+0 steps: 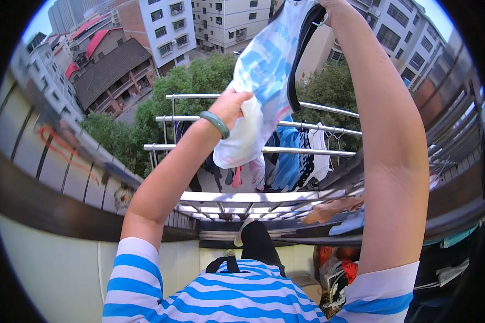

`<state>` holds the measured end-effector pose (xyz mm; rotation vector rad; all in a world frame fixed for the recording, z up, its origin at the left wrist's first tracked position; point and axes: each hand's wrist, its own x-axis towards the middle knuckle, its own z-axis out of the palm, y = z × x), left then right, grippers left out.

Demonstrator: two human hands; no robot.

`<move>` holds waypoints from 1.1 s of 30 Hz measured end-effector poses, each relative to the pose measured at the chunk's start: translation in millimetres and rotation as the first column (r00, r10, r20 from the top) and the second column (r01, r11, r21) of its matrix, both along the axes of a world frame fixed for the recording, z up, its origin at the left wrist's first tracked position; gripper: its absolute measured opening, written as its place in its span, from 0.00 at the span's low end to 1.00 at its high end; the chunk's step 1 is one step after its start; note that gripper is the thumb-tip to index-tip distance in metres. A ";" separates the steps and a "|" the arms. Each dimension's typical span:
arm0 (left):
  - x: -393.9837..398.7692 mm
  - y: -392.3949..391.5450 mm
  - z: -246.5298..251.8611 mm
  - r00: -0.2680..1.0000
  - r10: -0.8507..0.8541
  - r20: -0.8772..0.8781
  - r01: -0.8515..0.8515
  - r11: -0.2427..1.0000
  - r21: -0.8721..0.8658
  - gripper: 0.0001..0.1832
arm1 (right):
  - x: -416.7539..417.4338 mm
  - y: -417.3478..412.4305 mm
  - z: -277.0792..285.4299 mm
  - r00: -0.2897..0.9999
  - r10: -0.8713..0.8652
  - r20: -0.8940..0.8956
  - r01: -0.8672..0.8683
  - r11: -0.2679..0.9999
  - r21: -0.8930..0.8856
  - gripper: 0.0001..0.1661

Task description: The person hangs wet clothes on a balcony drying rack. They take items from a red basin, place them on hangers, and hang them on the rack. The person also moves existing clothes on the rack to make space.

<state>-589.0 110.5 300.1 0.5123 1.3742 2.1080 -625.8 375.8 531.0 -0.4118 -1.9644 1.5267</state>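
Note:
A white garment with a light blue pattern and a dark edge [266,68] hangs stretched between my hands, in front of the metal drying rails. My left hand [231,105], with a green bangle at the wrist, grips its lower white part. At the top edge of the view, my right hand [335,10] is partly cut off; it is raised at the garment's upper end, beside the hook of a clothes hanger [321,20]. What exactly its fingers hold is hard to tell. Below the garment, blue clothing [287,157] and a white garment [317,149] hang from the rails.
Three metal rails [331,152] run across outside the window. Nearer lies a white metal railing [242,197] with bars. Empty hangers [336,135] hang at the right. Bags and other items [339,274] stand low at the right. Trees and buildings lie beyond, far below.

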 end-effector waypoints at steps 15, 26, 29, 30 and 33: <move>-48.0 216.1 -37.0 0.934 -0.268 0.238 0.326 0.911 -0.253 0.22 | -33.3 229.1 11.8 0.813 -0.565 0.140 0.569 0.822 0.015 0.14; -43.9 265.9 -111.9 0.877 -0.402 0.264 0.469 0.837 -0.284 0.16 | 8.7 360.9 32.8 0.516 -0.842 0.156 0.815 0.539 0.212 0.17; -58.0 245.3 -154.1 0.900 -0.385 0.205 0.436 0.800 -0.413 0.18 | 20.2 352.1 40.4 0.500 -0.850 0.167 0.829 0.525 0.193 0.24; -54.3 244.8 -168.8 0.894 -0.434 0.108 0.433 0.779 -0.454 0.18 | 44.1 397.9 47.4 0.427 -0.891 0.157 0.854 0.454 0.253 0.26; -65.8 217.3 -229.1 0.864 -0.389 -0.319 0.141 0.796 -0.589 0.18 | 53.0 448.8 63.2 0.297 -0.936 0.187 0.808 0.351 0.474 0.31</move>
